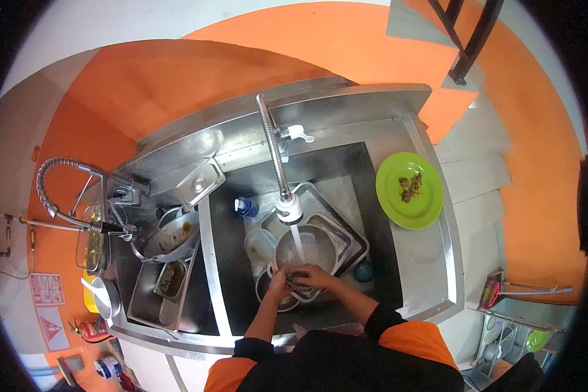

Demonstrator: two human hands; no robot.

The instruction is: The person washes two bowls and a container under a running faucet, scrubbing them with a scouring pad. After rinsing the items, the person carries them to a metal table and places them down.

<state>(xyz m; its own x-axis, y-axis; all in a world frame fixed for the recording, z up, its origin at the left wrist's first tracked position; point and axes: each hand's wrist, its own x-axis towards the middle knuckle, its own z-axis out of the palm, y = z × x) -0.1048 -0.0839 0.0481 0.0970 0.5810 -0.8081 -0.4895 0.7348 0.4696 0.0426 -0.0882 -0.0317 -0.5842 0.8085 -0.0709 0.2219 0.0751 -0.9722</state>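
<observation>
Water runs from the white tap head [289, 210] into a round metal bowl [317, 242] in the right sink basin. My left hand [279, 281] is at the bowl's lower left edge, its fingers near something dark. Beside it my right hand [311, 277] reaches over the bowl's near rim, fingers close together around a dark item too small to name, perhaps a scrubber. Beneath and around the bowl lie a metal tray [358, 238], a pale translucent dish [260, 245] and another round pan [287, 302].
A green plate [398, 208] with food scraps sits on the right counter. A blue bottle [246, 208] stands in the right basin. The left basin holds a large dirty pot [170, 240] and metal containers [171, 281]. A metal lid [200, 183] lies across the divider.
</observation>
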